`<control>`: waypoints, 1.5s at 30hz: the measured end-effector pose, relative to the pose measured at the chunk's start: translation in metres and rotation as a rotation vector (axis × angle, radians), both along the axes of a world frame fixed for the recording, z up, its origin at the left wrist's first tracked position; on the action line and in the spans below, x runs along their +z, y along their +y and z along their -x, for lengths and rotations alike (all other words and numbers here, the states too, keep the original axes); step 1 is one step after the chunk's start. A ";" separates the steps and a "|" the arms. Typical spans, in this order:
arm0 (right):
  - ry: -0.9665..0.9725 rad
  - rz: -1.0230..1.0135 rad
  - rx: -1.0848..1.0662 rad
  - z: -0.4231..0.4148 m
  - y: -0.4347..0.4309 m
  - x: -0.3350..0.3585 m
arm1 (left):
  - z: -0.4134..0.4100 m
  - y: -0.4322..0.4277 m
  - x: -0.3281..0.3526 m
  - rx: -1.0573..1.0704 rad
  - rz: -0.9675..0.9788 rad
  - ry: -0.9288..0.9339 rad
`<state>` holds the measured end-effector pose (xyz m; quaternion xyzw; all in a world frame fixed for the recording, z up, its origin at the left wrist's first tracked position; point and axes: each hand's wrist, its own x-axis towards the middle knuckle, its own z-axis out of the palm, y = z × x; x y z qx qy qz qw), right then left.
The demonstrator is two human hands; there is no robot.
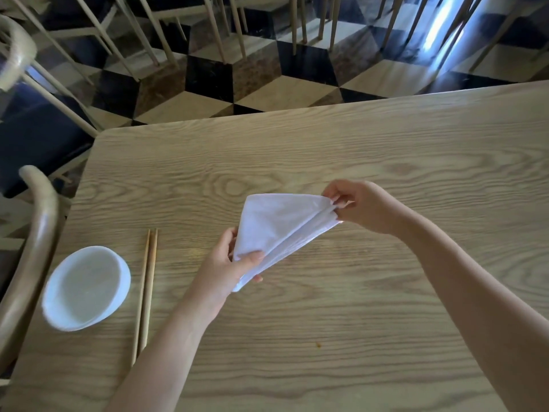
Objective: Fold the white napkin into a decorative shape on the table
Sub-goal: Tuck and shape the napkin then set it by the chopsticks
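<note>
Pinched at both ends, the white napkin [276,230] hangs stretched between two hands above the wooden table [356,150]. Left hand [225,263] has the near lower corner, thumb pressed on top of the cloth and fingers curled under it, closed firmly on the fabric. Right hand [359,208] is nipping the far upper corner, thumb and fingertips closed tight on a bunch of layered edges where the pleats gather.

Look at the line it makes: the napkin's long axis runs on a diagonal, from the left hand close to the body up and away to the right hand further out across the table. It's already a folded triangle of sorts, broad flat face toward the left and far side, a stack of edges along the right-hand side. Whether any part touches the table I can't tell; it looks lifted clear.

By my reading, the next fold turns on that diagonal. The right hand holds the gathered point and the left anchors the base, so either end can swing toward the other along that line.

Off to the left, well apart from the action, sit a white bowl [86,288] and a pair of wooden chopsticks [146,289] lying side by side.
</note>
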<state>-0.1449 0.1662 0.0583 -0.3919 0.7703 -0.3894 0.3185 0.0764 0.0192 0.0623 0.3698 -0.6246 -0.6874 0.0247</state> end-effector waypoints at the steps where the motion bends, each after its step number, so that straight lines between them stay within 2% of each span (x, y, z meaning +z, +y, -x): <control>1: 0.119 -0.036 0.035 0.000 0.001 -0.006 | -0.003 -0.002 -0.002 -0.026 0.045 -0.035; 4: 0.445 -0.049 0.123 -0.008 0.007 -0.030 | -0.012 -0.005 -0.012 -0.047 0.144 -0.128; 7: 0.497 0.003 0.110 -0.013 0.020 -0.045 | -0.016 -0.002 -0.018 -0.033 0.190 -0.150; 10: 0.488 0.032 0.095 -0.019 0.030 -0.045 | -0.016 0.004 -0.026 0.030 0.345 -0.193; 13: 0.637 0.020 0.102 -0.025 0.035 -0.050 | -0.015 0.005 -0.034 0.088 0.463 -0.188; 16: 0.750 -0.044 0.138 -0.025 0.037 -0.052 | -0.018 0.003 -0.033 0.022 0.586 -0.233; 19: 0.698 -0.070 0.136 -0.026 0.045 -0.044 | -0.021 0.005 -0.030 -0.023 0.703 -0.246; 22: 0.504 0.011 0.070 -0.033 0.040 -0.017 | -0.007 0.005 -0.026 -0.050 0.990 -0.156; 23: 0.495 0.059 0.037 -0.036 0.028 -0.009 | 0.003 0.006 -0.026 -0.070 1.053 -0.146; 25: 0.541 0.081 0.025 -0.048 -0.009 -0.002 | 0.023 0.015 -0.035 -0.160 1.142 -0.205; 28: 0.542 -0.095 0.170 -0.075 -0.054 -0.024 | 0.031 0.038 -0.057 -0.307 1.251 -0.342; 30: 0.613 -0.158 0.213 -0.088 -0.053 -0.050 | 0.019 0.044 -0.069 -0.355 1.320 -0.372; 32: 0.714 -0.153 0.166 -0.092 -0.037 -0.065 | 0.011 0.043 -0.072 -0.399 1.370 -0.395; 39: 0.833 -0.210 0.084 -0.093 -0.007 -0.071 | -0.008 0.031 -0.070 -0.414 1.280 -0.405; 42: 0.836 -0.218 0.001 -0.090 0.011 -0.071 | -0.012 0.026 -0.070 -0.399 1.246 -0.331; 45: 0.783 -0.240 -0.028 -0.090 0.017 -0.070 | -0.009 0.018 -0.063 -0.273 1.102 -0.214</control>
